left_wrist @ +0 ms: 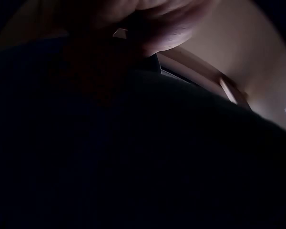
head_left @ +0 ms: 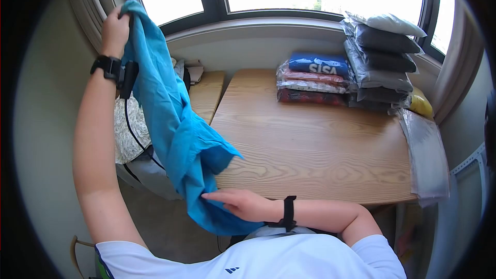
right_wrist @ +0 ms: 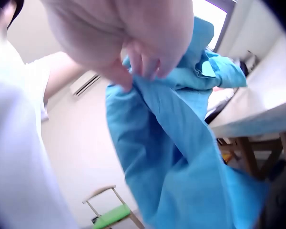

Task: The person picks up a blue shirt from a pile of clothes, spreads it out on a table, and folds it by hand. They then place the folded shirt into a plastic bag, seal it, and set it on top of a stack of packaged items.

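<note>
A bright blue shirt (head_left: 168, 119) hangs stretched from upper left down to the person's lap. High at the left, by the window frame, the left hand (head_left: 115, 33) grips its top end with curled fingers. In the left wrist view that hand (left_wrist: 157, 24) shows at the top, and dark shadow fills most of the picture. The right hand (head_left: 245, 204) is at the shirt's lower part, in front of the body. Seen from the right wrist, its thumb and fingers (right_wrist: 150, 64) pinch the cloth, and the shirt (right_wrist: 181, 167) drapes down in loose folds.
A wooden table (head_left: 310, 144) stands ahead. On it are folded bagged clothes (head_left: 312, 80) beside a tall stack of bagged garments (head_left: 385, 62). Clear plastic bags (head_left: 426, 150) hang over its right edge. A patterned white fabric (head_left: 130, 129) lies at left. A green-seated chair (right_wrist: 112, 215) stands behind.
</note>
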